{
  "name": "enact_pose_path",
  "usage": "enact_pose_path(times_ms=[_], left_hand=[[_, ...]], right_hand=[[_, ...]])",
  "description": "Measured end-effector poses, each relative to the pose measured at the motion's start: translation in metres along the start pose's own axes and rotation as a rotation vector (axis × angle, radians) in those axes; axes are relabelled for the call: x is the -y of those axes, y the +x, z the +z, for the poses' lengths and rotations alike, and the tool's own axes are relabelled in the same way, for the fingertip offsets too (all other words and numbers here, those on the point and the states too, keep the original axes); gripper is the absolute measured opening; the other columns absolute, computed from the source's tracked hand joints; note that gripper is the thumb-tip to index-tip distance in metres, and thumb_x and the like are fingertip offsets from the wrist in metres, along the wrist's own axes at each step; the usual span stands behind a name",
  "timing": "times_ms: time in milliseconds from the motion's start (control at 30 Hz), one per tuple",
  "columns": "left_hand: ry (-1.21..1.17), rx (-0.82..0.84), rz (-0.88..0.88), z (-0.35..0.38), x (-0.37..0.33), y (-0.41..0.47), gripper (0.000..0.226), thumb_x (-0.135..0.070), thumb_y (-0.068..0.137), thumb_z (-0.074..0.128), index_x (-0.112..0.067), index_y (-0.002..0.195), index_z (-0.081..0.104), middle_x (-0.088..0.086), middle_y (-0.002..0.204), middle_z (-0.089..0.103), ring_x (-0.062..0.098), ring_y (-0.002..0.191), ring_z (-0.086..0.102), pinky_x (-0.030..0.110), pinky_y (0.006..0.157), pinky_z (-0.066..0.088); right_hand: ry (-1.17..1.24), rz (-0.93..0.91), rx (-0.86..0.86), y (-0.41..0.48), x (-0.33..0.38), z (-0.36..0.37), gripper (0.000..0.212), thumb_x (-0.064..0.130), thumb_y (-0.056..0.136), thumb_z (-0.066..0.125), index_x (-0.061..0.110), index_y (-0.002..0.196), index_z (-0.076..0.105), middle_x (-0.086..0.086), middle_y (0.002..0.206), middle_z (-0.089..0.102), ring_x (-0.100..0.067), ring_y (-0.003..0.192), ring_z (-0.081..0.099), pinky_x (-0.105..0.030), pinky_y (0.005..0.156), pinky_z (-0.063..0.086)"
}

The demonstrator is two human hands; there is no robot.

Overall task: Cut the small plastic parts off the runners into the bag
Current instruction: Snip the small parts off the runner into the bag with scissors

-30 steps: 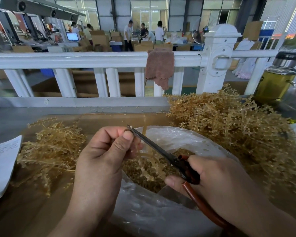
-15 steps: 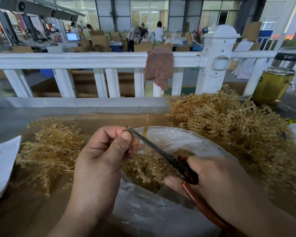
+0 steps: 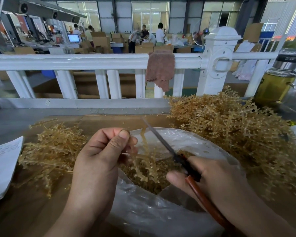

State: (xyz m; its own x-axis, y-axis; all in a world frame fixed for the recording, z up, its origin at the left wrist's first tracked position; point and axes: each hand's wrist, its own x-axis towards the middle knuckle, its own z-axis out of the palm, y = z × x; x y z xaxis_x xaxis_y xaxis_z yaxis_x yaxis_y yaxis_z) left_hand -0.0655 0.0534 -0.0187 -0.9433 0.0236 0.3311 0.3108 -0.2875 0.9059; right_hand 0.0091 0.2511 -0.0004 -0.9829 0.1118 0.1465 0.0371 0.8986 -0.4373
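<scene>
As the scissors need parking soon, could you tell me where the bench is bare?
Bare grey tabletop lies between the railing and the left pile; bare cardboard sits behind the bag. The right is crowded by the big pile and bottle.

Dim warm foreground — bright daylight through rear windows [image 3: 150, 17]; wide-angle bending at edges, scissor blade motion-blurred.

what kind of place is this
Most likely a factory or packing workshop: heaps of plastic runners on the bench, stacked cardboard boxes beyond the white railing, and workers at tables in a big hall.
</scene>
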Motion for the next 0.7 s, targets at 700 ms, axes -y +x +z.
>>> enact_pose_path(times_ms=[700], left_hand=[[0.092, 0.177, 0.408, 0.049, 0.018, -0.036, 0.012, -0.025, 0.076, 0.084, -0.024, 0.082, 0.074, 0.005, 0.110, 0.076, 0.023, 0.100, 0.075, 0.040, 0.080, 0.063]], right_hand=[[1.711, 0.097, -0.052, 0.003, -0.008, 0.016, 0.058, 0.027, 0.065, 0.093, -0.004, 0.104, 0.063, -0.040, 0.105, 0.065, -0.054, 0.089, 0.068, -0.056, 0.071, 0.056]])
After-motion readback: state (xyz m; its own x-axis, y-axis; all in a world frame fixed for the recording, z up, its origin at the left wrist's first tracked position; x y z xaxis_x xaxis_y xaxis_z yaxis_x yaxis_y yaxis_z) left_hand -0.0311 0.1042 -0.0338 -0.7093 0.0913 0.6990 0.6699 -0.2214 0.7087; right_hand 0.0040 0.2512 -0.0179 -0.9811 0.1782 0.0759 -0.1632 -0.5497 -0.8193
